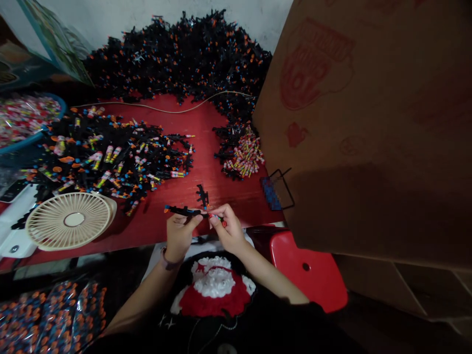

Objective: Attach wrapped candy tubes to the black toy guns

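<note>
My left hand (180, 233) grips a black toy gun (184, 211) with a blue and orange tip pointing left. Pinched in the fingers of my right hand (229, 230) is a small candy tube (217, 217) in red and green, held against the gun's right end. Just beyond my hands, a second black toy gun (202, 195) lies on the red table (177, 191). To the left spreads a heap of toy guns (125, 147), many with candy tubes attached. A smaller pile of candy tubes (248, 153) sits at the right, beside more black guns.
A large mound of toy guns (184, 54) rests against the wall. The cream fan (73, 220) and a blue basin of candy (61, 110) are at left. At right stand a large cardboard box (354, 132) and a red stool (306, 270). A cord (165, 111) crosses the table.
</note>
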The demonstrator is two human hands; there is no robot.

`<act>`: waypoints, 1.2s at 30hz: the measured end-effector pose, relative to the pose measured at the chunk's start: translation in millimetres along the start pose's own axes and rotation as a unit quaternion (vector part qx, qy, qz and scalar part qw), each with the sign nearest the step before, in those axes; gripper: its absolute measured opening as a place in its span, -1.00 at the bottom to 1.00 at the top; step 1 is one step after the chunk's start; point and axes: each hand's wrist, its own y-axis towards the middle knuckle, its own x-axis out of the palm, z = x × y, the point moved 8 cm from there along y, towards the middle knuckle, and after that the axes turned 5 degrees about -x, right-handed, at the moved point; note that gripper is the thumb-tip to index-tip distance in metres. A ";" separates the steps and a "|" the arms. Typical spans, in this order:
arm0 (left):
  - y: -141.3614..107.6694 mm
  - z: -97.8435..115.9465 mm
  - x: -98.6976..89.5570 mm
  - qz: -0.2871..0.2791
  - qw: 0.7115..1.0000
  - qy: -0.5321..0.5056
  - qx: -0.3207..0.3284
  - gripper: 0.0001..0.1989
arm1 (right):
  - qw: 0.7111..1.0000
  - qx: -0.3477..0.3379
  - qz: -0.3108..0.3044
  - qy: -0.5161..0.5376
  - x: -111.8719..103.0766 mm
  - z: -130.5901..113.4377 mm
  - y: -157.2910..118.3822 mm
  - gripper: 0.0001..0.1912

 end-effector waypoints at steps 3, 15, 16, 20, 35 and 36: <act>-5.6 11.7 2.0 0.007 1.000 0.011 0.016 -0.77 | 0.999 -0.009 0.040 -0.011 -4.2 -3.5 -2.3 -0.74; -26.1 26.1 2.2 0.072 0.995 0.057 0.047 -0.85 | 0.997 -0.048 0.066 -0.006 3.2 -16.8 -5.5 -0.68; -26.9 29.5 3.5 0.063 0.995 0.055 0.057 -0.88 | 0.997 -0.031 0.065 0.000 3.1 -15.5 -4.8 -0.65; -27.5 56.9 13.0 -0.048 0.983 0.092 0.148 -0.98 | 0.994 0.066 -0.032 0.080 6.7 -8.5 -0.5 -0.50; 62.1 161.6 -57.8 0.129 0.906 0.314 0.254 -0.49 | 0.988 0.141 0.010 -0.061 -22.4 69.8 4.9 -0.38; 80.7 190.0 -80.3 0.210 0.865 0.382 0.249 -0.43 | 0.984 0.141 0.039 -0.104 -31.9 82.6 6.0 -0.37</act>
